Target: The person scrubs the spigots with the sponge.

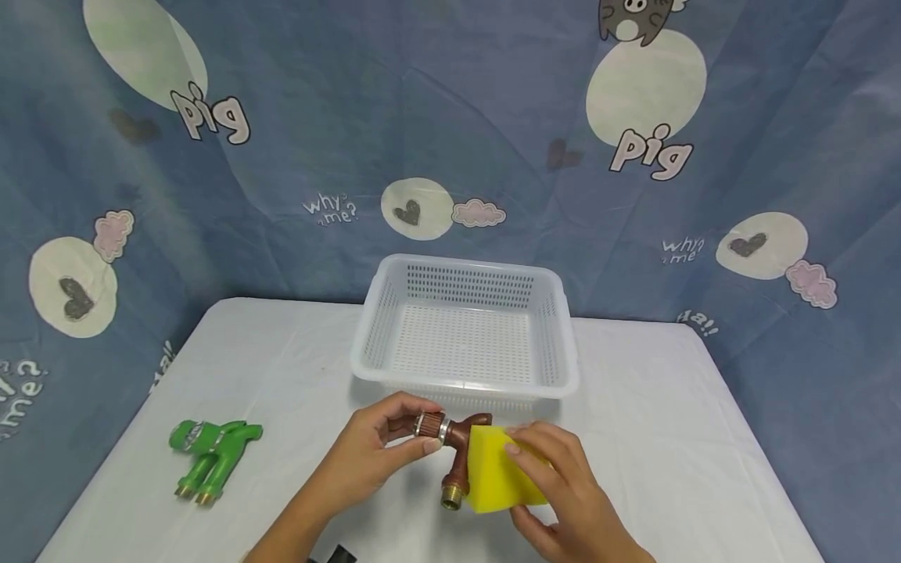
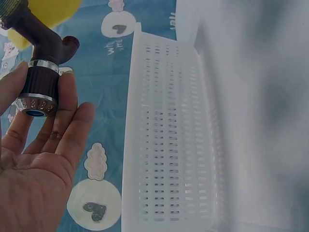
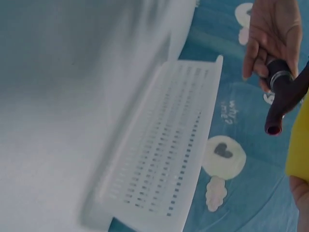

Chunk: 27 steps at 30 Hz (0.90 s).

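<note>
Between thumb and fingers, my left hand point(image 1: 373, 450) pinches the ribbed knob of a brown faucet point(image 1: 461, 453); the left wrist view shows this knob grip closely, with the faucet point(image 2: 48, 43) above the palm. A brass threaded end points down toward the table. My right hand point(image 1: 563, 485) grips a yellow sponge point(image 1: 493, 469), which lies against the faucet's right side. In the right wrist view the sponge point(image 3: 299, 140) is cut off by the frame's edge. Both faucet and sponge are in front of the basket.
A white perforated plastic basket point(image 1: 464, 391) stands at the back middle of the white-covered table point(image 1: 647, 407). On the left lies a green faucet point(image 1: 214, 453) with two brass-ended outlets. Behind the table hangs a blue printed cloth point(image 1: 296, 94). A small black object point(image 1: 342, 555) shows at the bottom edge.
</note>
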Each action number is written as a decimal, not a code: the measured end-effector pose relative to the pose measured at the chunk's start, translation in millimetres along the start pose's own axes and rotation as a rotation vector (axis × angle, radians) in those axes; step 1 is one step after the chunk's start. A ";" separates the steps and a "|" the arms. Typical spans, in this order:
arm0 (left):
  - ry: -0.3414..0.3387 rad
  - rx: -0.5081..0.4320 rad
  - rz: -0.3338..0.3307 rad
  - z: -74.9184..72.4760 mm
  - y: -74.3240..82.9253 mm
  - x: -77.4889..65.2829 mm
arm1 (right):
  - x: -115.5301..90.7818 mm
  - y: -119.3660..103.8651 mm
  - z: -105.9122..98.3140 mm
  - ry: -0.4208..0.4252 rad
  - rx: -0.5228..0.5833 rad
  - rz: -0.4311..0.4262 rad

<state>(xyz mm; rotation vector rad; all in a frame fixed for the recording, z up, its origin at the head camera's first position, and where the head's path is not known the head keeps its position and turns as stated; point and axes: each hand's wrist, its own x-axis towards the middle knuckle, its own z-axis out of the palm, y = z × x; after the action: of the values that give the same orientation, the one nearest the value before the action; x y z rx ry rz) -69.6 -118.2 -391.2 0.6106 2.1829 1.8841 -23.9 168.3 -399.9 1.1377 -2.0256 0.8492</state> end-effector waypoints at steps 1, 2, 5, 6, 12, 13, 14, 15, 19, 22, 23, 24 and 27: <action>-0.001 -0.003 0.000 -0.1 0.1 0.0 | 1.0 0.1 0.8 0.008 0.002 -0.016; -0.003 -0.009 -0.004 -0.1 0.5 0.2 | 1.8 0.2 1.6 0.014 -0.001 -0.030; -0.018 -0.022 -0.025 0.4 2.2 0.6 | 1.7 1.3 4.4 0.018 -0.040 -0.047; -0.023 -0.030 -0.034 0.7 2.5 0.7 | 0.9 1.9 5.2 0.016 -0.065 -0.042; -0.031 -0.038 -0.070 2.7 3.7 0.6 | -9.1 10.9 6.8 -0.005 -0.251 0.063; -0.029 -0.033 -0.073 3.1 3.8 0.7 | -10.9 12.6 6.8 -0.008 -0.271 0.077; -0.028 -0.029 -0.075 3.5 3.6 1.1 | -12.5 14.0 6.8 -0.008 -0.289 0.088; -0.024 -0.025 -0.074 3.8 3.4 1.4 | -13.7 15.3 7.0 -0.003 -0.306 0.090; 0.007 -0.021 -0.081 4.4 2.9 2.0 | -15.0 18.2 7.0 0.042 -0.331 0.084; 0.025 -0.034 -0.086 3.9 3.2 1.9 | -12.8 16.6 7.0 0.075 -0.325 0.075; 0.027 -0.037 -0.086 3.8 3.1 2.0 | -11.7 15.5 7.5 0.083 -0.319 0.065; 0.027 -0.045 -0.090 3.7 3.1 2.2 | -10.6 14.3 8.2 0.087 -0.313 0.050; 0.022 -0.054 -0.097 3.4 2.9 2.3 | -7.1 11.1 11.3 0.087 -0.296 0.007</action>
<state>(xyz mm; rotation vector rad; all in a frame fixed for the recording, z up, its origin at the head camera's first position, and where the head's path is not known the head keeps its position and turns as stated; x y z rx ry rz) -69.8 -113.9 -388.7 0.4675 2.1261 1.9023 -33.3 167.3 -414.4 0.9126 -2.0035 0.5671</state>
